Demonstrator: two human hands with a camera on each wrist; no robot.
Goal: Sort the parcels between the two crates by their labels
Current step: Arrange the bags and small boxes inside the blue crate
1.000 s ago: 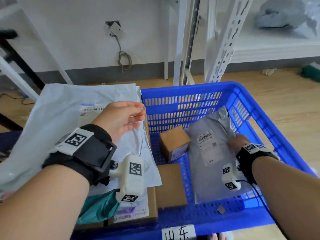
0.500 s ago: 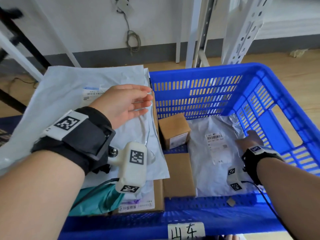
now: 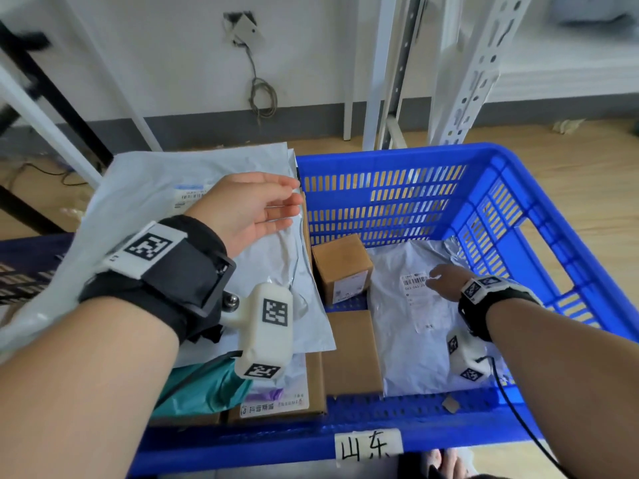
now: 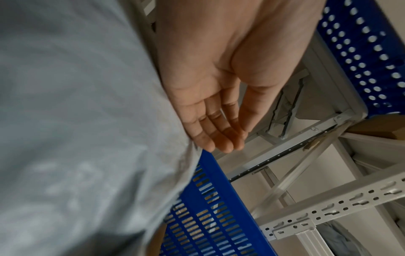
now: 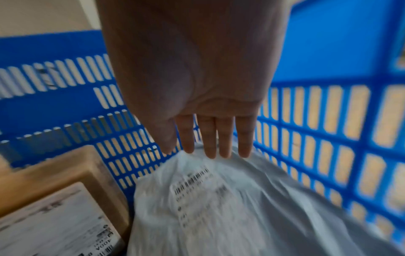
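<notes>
- Starting at the left: a large grey mailer (image 3: 148,188) lies spread over a heap of parcels, its printed label (image 3: 188,193) partly under the wrist side of the left hand.
- Left hand (image 3: 247,209) held over that mailer's right edge, fingers straight and close together, palm turned toward the blue crate (image 3: 397,160); the wrist view shows the little-finger side against the grey plastic, nothing clasped.
- Beneath the mailer, near edge: a teal bag (image 3: 204,388), and a flat carton with a printed pouch (image 3: 276,397) on top.
- Inside the blue crate, left side: a small brown box (image 3: 340,261) standing against the back wall, a flat brown box (image 3: 351,354) lying in front of it.
- Right of the boxes: a grey poly parcel (image 3: 411,340) flat on the crate floor, barcode label (image 3: 413,281) facing up.
- Right hand (image 3: 446,281) low over that parcel, fingers straight and slightly spread, tips at the parcel's far end; hand blurred, contact hard to judge, nothing gripped.
- Front rim of the crate carries a handwritten paper tag (image 3: 368,447).
- Behind: white slotted shelf uprights (image 3: 463,67), wooden floor (image 3: 587,174).
</notes>
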